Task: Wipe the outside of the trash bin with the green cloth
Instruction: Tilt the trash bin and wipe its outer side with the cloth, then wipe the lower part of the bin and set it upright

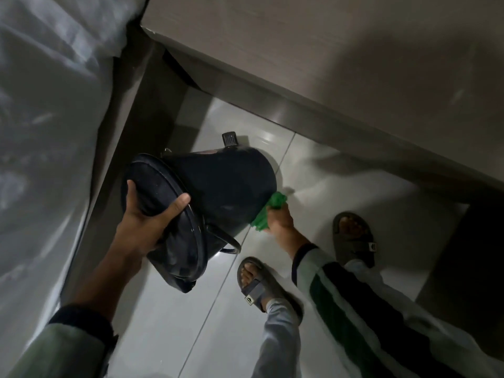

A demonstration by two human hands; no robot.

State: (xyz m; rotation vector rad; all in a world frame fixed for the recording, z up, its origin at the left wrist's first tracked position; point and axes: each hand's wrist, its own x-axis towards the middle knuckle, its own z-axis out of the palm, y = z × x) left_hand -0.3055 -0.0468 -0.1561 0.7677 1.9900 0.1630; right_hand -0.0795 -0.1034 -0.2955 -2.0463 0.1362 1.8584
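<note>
A black pedal trash bin (226,186) is tilted over above the tiled floor, lid end toward me and base pointing away. My left hand (147,216) grips the rim of its closed lid (163,214), thumb on top. My right hand (279,219) holds a bunched green cloth (268,211) pressed against the lower right side of the bin near its base. The foot pedal (229,138) sticks up at the bin's far end. A wire handle (231,245) hangs under the bin.
A white sheeted bed (46,118) with a dark frame (136,110) fills the left. A grey wall with skirting (313,115) runs across the back. My two feet in sandals (255,282) (353,236) stand on the glossy floor tiles (191,323). A dark cabinet side (469,255) stands at the right.
</note>
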